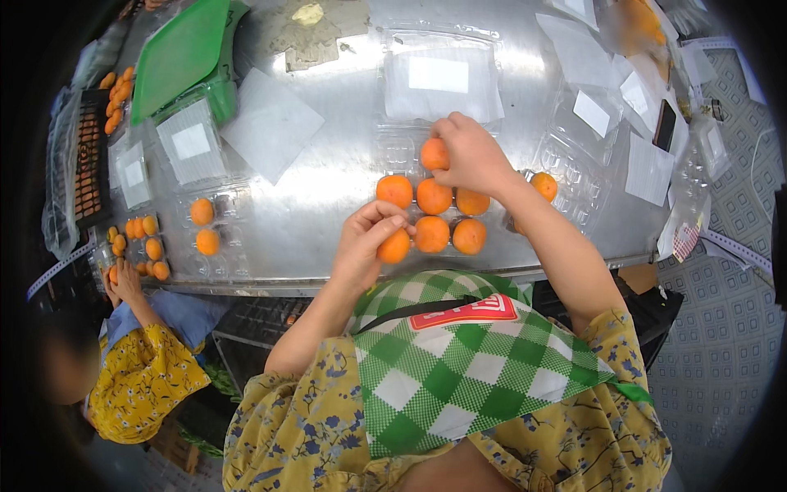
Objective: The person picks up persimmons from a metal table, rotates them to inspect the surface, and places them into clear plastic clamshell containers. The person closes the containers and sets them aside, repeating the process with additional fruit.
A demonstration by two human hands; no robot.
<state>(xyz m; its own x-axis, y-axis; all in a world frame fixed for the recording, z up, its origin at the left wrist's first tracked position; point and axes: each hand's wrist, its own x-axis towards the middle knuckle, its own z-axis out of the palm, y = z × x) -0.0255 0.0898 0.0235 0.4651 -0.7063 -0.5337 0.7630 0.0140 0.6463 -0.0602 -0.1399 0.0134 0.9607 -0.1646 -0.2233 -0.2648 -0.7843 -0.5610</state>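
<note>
In front of me an open clear plastic fruit box point(399, 148) lies on the metal table. Several orange apricots point(434, 196) sit in its cups in rows. My right hand point(473, 153) is closed round an apricot point(434, 154) at the row farthest from me. At the near left corner of the box, the fingers of my left hand point(366, 238) curl over another apricot point(393, 246). The raised lid point(443, 49) beyond carries a white sheet with a blank-looking label point(438, 75).
More clear boxes with apricots stand left point(207, 241) and right point(543, 186). A green crate point(180, 57), loose white sheet point(272, 123) and black phone point(665, 125) lie farther off. At the left a co-worker's hand point(125, 283) reaches into another box.
</note>
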